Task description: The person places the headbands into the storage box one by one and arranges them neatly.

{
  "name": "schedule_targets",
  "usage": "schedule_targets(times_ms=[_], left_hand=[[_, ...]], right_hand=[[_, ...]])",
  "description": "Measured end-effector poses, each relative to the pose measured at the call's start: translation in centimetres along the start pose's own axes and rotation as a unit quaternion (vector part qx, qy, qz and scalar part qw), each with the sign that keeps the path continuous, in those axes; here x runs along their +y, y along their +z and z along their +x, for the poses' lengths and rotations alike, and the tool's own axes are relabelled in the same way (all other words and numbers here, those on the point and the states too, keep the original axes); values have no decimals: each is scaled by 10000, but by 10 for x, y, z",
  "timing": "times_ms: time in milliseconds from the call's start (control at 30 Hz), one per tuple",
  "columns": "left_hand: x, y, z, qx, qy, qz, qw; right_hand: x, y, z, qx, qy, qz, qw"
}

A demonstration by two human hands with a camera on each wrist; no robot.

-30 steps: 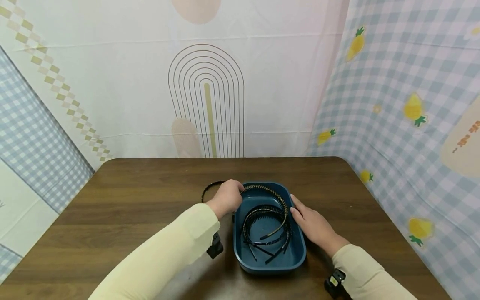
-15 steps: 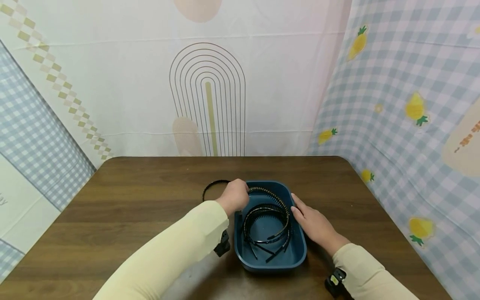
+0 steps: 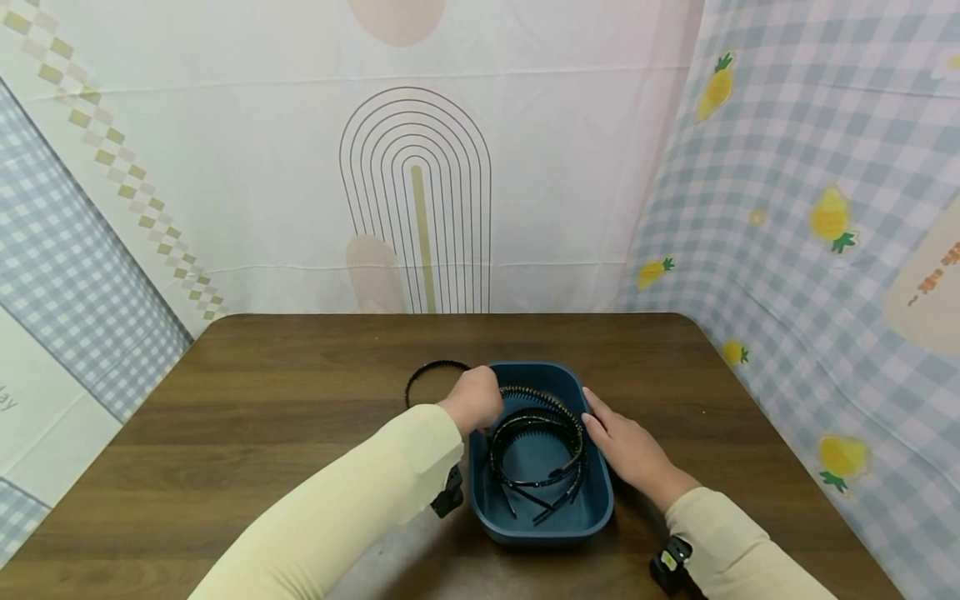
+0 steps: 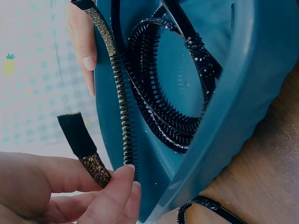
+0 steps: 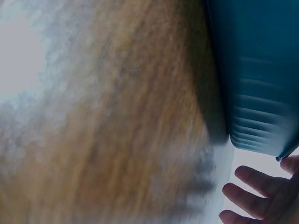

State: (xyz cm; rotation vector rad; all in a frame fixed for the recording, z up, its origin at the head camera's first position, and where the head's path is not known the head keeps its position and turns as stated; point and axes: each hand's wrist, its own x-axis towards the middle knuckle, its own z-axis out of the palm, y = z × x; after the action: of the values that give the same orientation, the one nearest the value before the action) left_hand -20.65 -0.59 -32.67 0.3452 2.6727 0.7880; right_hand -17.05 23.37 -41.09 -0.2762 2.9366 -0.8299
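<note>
My left hand (image 3: 477,398) is over the left rim of a blue plastic basin (image 3: 542,535). Its thumb and fingers pinch a toothed headband with gold glitter (image 4: 123,105) near one dark end, and the band arcs down into the basin. Several black headbands (image 4: 161,121) lie piled inside, some with sparkling trim. My right hand (image 3: 630,450) rests against the basin's right side with straight fingers; in the right wrist view those fingers (image 5: 254,186) spread beside the wall. Another black headband (image 3: 420,372) lies on the table behind my left hand, partly hidden by it.
The basin stands on a brown wooden table (image 3: 300,367). A white printed cloth (image 3: 262,167) hangs behind the far edge, and blue checked cloth (image 3: 780,275) hangs along the right side. A dark camera (image 3: 671,562) is strapped to each wrist.
My left hand has moved slightly right and down over the basin, lowering the gold-glitter headband nearer the pile. My right hand has stayed at the basin's side.
</note>
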Motion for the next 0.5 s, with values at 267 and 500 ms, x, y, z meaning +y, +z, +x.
schedule_targets(times_ms=[267,500], left_hand=[[4,-2,-4,-86,-60,71,9999],[4,-2,-5,-224,-112,126,9996]], right_hand=[[0,1,1,-33,22,42,10000],[1,2,1,-29,19,73,10000]])
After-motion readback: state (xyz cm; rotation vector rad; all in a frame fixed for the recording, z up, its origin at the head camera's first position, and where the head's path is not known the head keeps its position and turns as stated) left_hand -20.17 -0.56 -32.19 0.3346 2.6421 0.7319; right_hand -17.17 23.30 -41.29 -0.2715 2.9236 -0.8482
